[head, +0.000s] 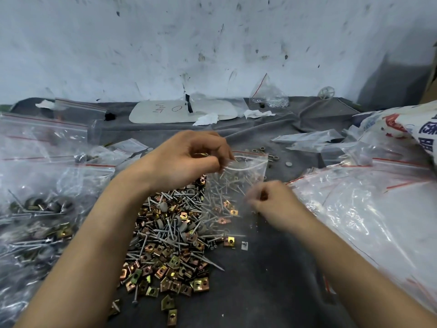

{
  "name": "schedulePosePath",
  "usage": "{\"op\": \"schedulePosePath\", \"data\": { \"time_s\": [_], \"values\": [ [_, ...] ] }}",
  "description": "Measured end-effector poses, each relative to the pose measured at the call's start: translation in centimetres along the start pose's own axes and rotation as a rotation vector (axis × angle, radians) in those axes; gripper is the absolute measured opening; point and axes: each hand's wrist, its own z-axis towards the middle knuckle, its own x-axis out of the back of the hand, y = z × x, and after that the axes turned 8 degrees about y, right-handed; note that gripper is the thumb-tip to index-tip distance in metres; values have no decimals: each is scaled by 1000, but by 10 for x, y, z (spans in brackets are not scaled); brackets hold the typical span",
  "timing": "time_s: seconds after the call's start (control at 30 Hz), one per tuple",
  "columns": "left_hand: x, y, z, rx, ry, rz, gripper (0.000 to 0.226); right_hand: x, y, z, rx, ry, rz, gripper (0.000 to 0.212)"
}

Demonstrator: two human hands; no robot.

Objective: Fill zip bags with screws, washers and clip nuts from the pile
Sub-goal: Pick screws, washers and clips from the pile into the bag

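A pile (170, 242) of silver screws, grey washers and brass-coloured clip nuts lies on the grey cloth in the middle. A clear zip bag (238, 183) with a red strip stands over the pile's right side, its mouth held open. My left hand (189, 159) pinches the bag's near lip, with something brass-coloured showing between its fingers. My right hand (269, 202), blurred, is closed at the bag's right side, and a small brownish bit shows in its fingers. Some screws and clip nuts lie inside the bag.
Filled zip bags (40, 216) lie at the left. A heap of clear bags (369, 209) and a printed sack (411, 129) fill the right. A white board (165, 112), paper scraps and a bag with small parts (269, 95) sit by the wall. Loose washers (274, 158) lie behind the bag.
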Motion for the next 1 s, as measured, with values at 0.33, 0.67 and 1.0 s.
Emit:
{"op": "schedulePosePath", "data": {
  "time_s": [0.33, 0.67, 1.0],
  "values": [
    [3, 1, 0, -3, 6, -1, 20, -24, -3, -2, 111, -67, -275, 7],
    [3, -1, 1, -3, 0, 14, 16, 6, -10, 4, 169, 83, -173, 5],
    [1, 0, 2, -24, -11, 65, 17, 50, -38, -17, 531, 365, 155, 5]
  ]
}}
